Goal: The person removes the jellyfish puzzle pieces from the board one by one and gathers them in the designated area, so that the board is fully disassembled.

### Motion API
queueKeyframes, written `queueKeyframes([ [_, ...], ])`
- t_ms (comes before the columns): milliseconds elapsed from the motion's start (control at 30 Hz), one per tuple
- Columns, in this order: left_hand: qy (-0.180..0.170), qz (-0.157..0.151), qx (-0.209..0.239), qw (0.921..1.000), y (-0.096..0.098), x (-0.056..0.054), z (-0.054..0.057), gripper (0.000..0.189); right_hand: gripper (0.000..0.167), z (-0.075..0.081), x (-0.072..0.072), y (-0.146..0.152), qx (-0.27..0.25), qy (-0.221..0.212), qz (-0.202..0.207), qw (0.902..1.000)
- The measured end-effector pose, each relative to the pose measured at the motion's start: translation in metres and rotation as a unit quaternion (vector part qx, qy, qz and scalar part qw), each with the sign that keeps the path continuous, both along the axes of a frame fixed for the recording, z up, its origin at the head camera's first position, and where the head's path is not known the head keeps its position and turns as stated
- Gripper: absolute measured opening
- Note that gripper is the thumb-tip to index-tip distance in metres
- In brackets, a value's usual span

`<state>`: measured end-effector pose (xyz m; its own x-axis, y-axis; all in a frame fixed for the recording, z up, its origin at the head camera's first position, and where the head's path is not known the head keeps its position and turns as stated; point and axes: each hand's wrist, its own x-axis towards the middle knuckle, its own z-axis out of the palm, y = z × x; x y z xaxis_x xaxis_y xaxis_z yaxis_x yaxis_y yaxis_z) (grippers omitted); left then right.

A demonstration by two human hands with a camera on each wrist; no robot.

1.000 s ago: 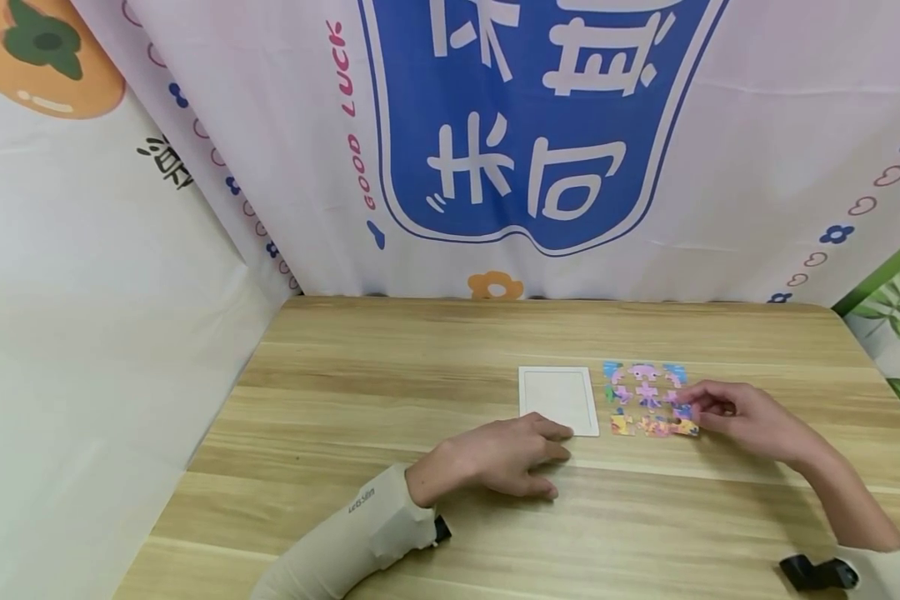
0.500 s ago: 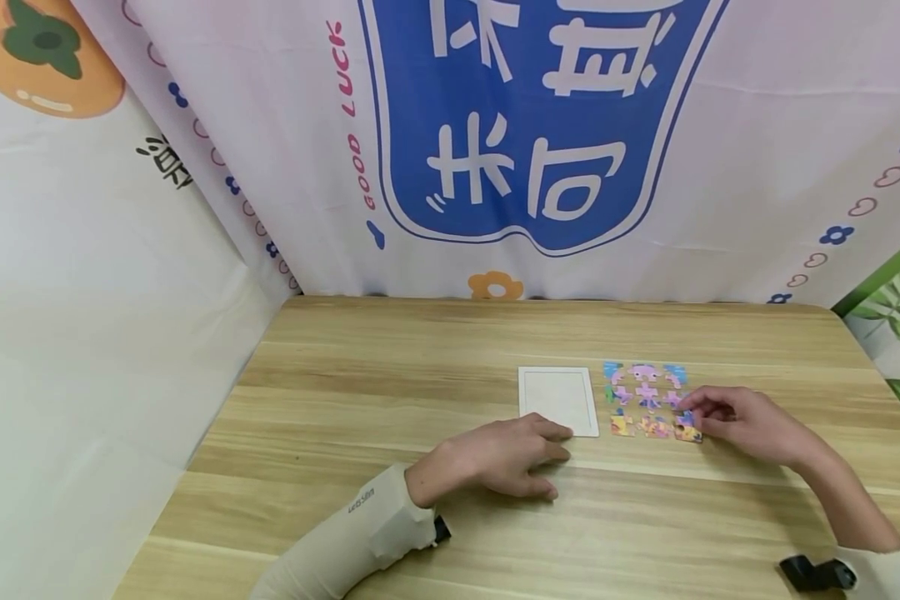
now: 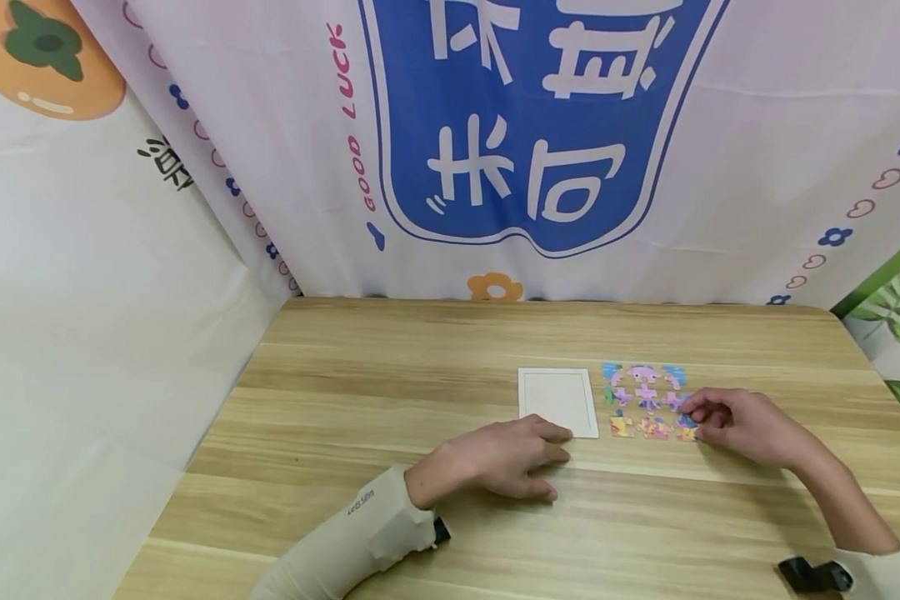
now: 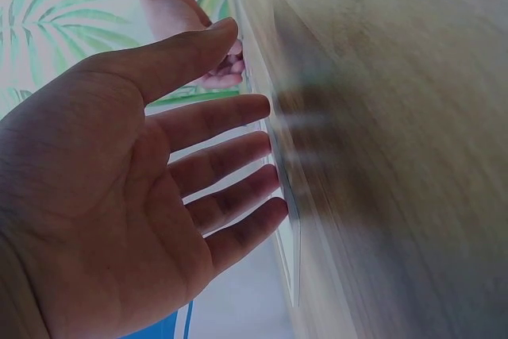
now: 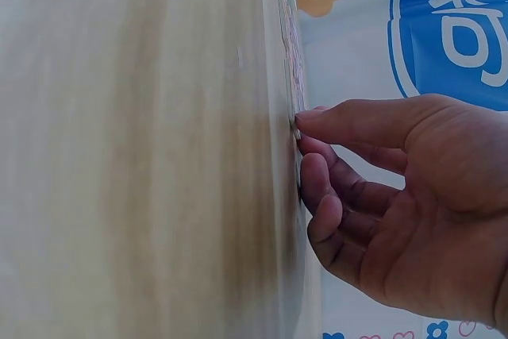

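My left hand (image 3: pixel 513 454) lies with loosely spread fingers at the lower edge of a white puzzle frame (image 3: pixel 557 400), fingertips touching its corner. In the left wrist view its palm and straight fingers (image 4: pixel 226 160) show, holding nothing. To the right of the frame, jigsaw pieces (image 3: pixel 647 390) with a pink octopus picture lie in rows with small gaps. My right hand (image 3: pixel 746 425) is at their lower right and pinches a corner jigsaw piece (image 3: pixel 686 434) between thumb and finger. In the right wrist view that piece is a thin edge at the thumb tip (image 5: pixel 309 115), mostly hidden.
The wooden table (image 3: pixel 390 367) reaches back to a printed cloth (image 3: pixel 330 167) hanging behind it. Another white cloth (image 3: pixel 105 375) hangs along the left side. A black wrist device (image 3: pixel 816 575) sits at the right sleeve.
My right hand has shifted slightly, and the lower-right piece moved a little outward, then back toward the others. The left hand has stayed in place on the frame.
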<state>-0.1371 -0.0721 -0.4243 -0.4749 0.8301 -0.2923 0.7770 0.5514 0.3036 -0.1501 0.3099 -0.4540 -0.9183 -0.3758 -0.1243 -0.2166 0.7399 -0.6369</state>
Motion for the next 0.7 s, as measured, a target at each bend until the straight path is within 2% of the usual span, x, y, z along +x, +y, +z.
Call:
queueKeyframes([
  [433, 0.006, -0.004, -0.004, 1.0, 0.0002, 0.0004, -0.0015, 0.055, 0.024, 0.0001, 0.0023, 0.0008, 0.003, -0.002, -0.005, 1.0],
  [633, 0.013, -0.016, 0.001, 0.9998, -0.0034, -0.0011, -0.0002, 0.056, 0.022, 0.0019, 0.0043, 0.0006, 0.008, 0.018, -0.012, 0.9997],
  [700, 0.019, -0.01, 0.012, 0.9997, -0.0063, -0.0018, 0.0002, 0.056, 0.021, 0.0031, 0.0055, 0.001, 0.011, 0.029, -0.015, 0.9994],
])
